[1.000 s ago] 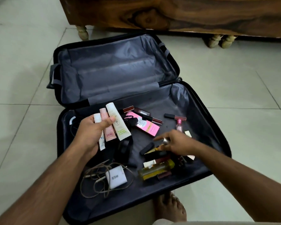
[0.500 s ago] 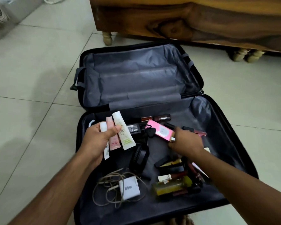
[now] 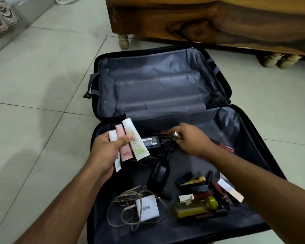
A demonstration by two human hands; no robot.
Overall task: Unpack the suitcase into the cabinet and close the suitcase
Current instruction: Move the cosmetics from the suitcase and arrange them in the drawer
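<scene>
The black suitcase [image 3: 209,155] lies open on the floor, and its grey-lined lid [image 3: 157,85] holds nothing. My left hand [image 3: 104,150] grips three cosmetic tubes [image 3: 136,143], white, pink and cream, over the near half's left side. My right hand [image 3: 194,141] reaches across the back of that half, above a black power adapter [image 3: 151,140]. Its fingers curl on a dark red lip gloss tube [image 3: 163,132]. The pink box is hidden. Loose in the case lie a white 65W charger [image 3: 147,207] with its cable [image 3: 120,208], a yellow bottle [image 3: 195,206] and several small cosmetics.
The wooden cabinet [image 3: 218,20] stands on turned legs just behind the suitcase. A black band-like item [image 3: 158,175] sits mid-case, and a white box [image 3: 231,190] lies beside my right forearm. Pale tiled floor [image 3: 42,103] surrounds the case.
My right hand has moved from the cosmetics pile, over the pink box, to the lip gloss tubes at the back; the pink box is out of sight. My left hand keeps its tubes.
</scene>
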